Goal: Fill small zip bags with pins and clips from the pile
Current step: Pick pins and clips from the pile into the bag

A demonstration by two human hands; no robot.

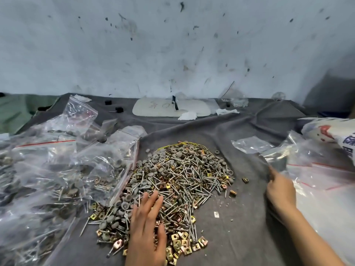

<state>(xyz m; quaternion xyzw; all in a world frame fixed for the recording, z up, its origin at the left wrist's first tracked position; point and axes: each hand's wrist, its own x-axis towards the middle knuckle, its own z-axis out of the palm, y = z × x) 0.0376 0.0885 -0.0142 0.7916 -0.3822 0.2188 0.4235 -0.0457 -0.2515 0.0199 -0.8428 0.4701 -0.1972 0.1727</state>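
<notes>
**Clerk:** Item one, the hands?

**Me:** My left hand (148, 227): fingers straight, slightly spread, laid palm down on the near side of the loose pile of silver pins, grey round caps and brass-coloured square clips (178, 181). It holds nothing. My right hand (280, 191): out toward the right edge of the dark grey cloth (240, 227), forefinger stretched to the rim of the flat clear zip bags with red strips (322, 181), other fingers bent. Whether it grips a bag, I cannot tell.

**Clerk:** Item two, where is the stock?

**Me:** The pile sits heaped at the middle of the cloth, which covers the whole surface. Stray brass clips (232, 192) lie just off its right side.

**Clerk:** Bags?

**Me:** Filled clear zip bags (57, 179), holding the same pins, caps and clips, are heaped along the left edge, and the nearest touch the pile. The flat ones lie along the right edge, with my right forearm across them. One small crumpled clear bag (249, 144) lies beyond them, apart from the pile.

**Clerk:** Remainder?

**Me:** Far edge, against the stained white wall (172, 45): one white oblong pad (153, 110) with faint writing. Crumpled white paper scraps (188, 115) touch it, and small black blocks (119, 109) sit to its left. Far right corner: one white printed sack (330, 135).
</notes>
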